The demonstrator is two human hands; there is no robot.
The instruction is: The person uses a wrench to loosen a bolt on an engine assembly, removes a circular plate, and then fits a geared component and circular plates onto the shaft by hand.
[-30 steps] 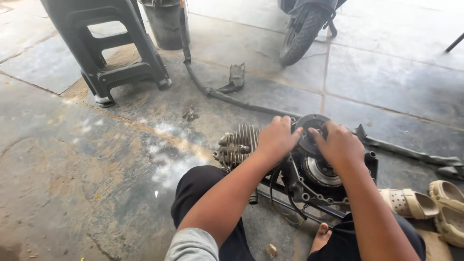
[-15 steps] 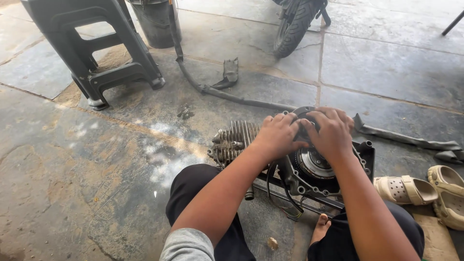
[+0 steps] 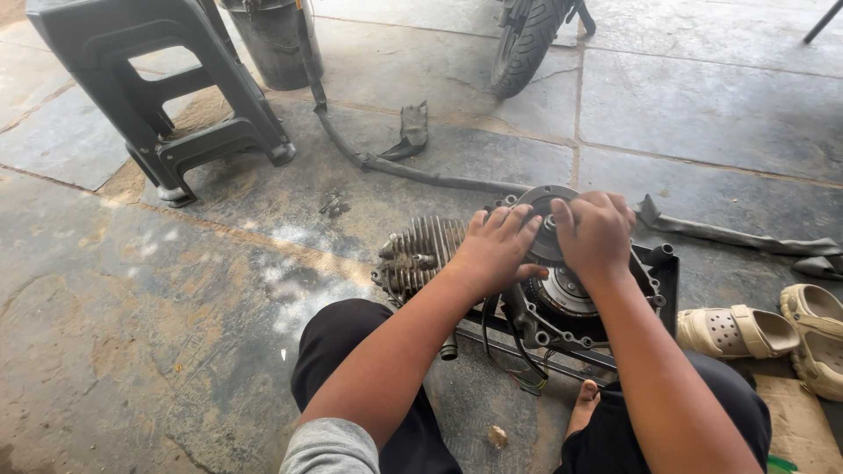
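Grey metal, greasy and dull, makes up the small engine (image 3: 536, 290) that lies on the stone floor (image 3: 176, 333) between the person's knees. Both forearms reach forward and down from the bottom of the view, elbows bent, wrists nearly level. The left hand (image 3: 496, 250) lies palm down, fingers together and stretched flat over the upper left of the engine, their tips touching the round black cover (image 3: 544, 219) at the top. The right hand (image 3: 595, 233) is curled over the same cover from the right, knuckles up, fingers (image 3: 562, 219) bent around its rim; whether they clamp it tightly cannot be told. The two hands sit just beside each other, almost touching.

Left of the hands, the engine's cylinder (image 3: 421, 254) shows rows of thin, ribbed cooling fins. Under the right wrist a round, shiny steel part (image 3: 566, 294) sits in the open black casing, with thin wires (image 3: 518, 369) trailing out below.

A dark plastic stool (image 3: 167, 96) stands at the upper left, a black bucket (image 3: 272, 44) beside it, and a long rubber strip (image 3: 421, 171) snakes across the slabs. A tyre (image 3: 527, 44) shows at the top edge. Beige perforated sandals (image 3: 773, 333) lie to the right, near a scrap of cardboard (image 3: 795, 421).
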